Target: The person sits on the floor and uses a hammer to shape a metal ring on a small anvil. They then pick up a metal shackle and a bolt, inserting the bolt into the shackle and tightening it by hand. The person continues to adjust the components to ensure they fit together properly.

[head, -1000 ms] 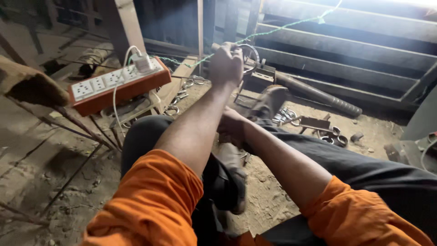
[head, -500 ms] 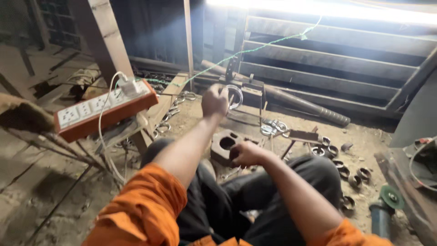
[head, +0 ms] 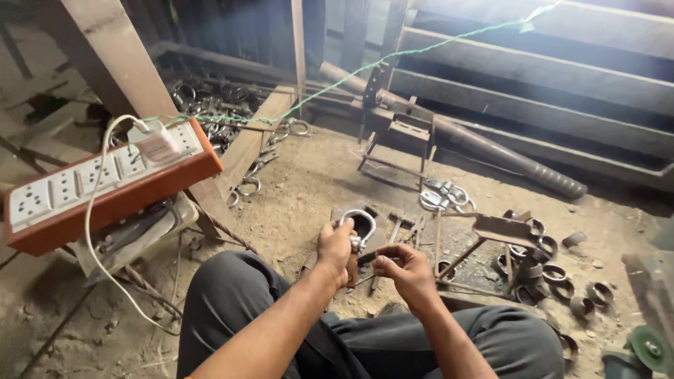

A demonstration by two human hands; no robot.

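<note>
**Asha:** Shackle (head: 359, 226), a shiny U-shaped metal bow, sits just above the middle of the view, gripped in the person's left hand (head: 335, 249). The fingers are curled tight around its lower end, so the loop stands up above the knuckles.

**Ben:** And the right hand (head: 401, 270)?

**Asha:** Just beside the left, toward three o'clock from it. Its fingers are pinched narrow on a small dark piece (head: 370, 257) that points at the base of the shackle. Whether the piece touches the shackle, she cannot tell. Both hands hover over the person's dark trousers (head: 239, 309) and the dirt floor (head: 302, 189).

**Ben:** Anything boxed, labelled or signed?

**Asha:** No package shows. At nine o'clock a long orange power strip (head: 105, 193) with a white socket face lies tilted on a wooden beam (head: 105, 56); a white plug adapter (head: 156, 142) sits in it, and a white cable (head: 95, 245) loops down from it. Any lettering on it is too small to make out.

**Ben:** And the rest?

**Asha:** At three to four o'clock, short metal rings (head: 554, 270) lie scattered round a small metal stand (head: 502, 231). More shackles (head: 442, 196) lie at one o'clock, with a ribbed steel rod (head: 505, 158) behind them. A green cord (head: 393, 60) runs across at twelve o'clock. A green grinder disc (head: 649, 347) shows at five o'clock.
</note>
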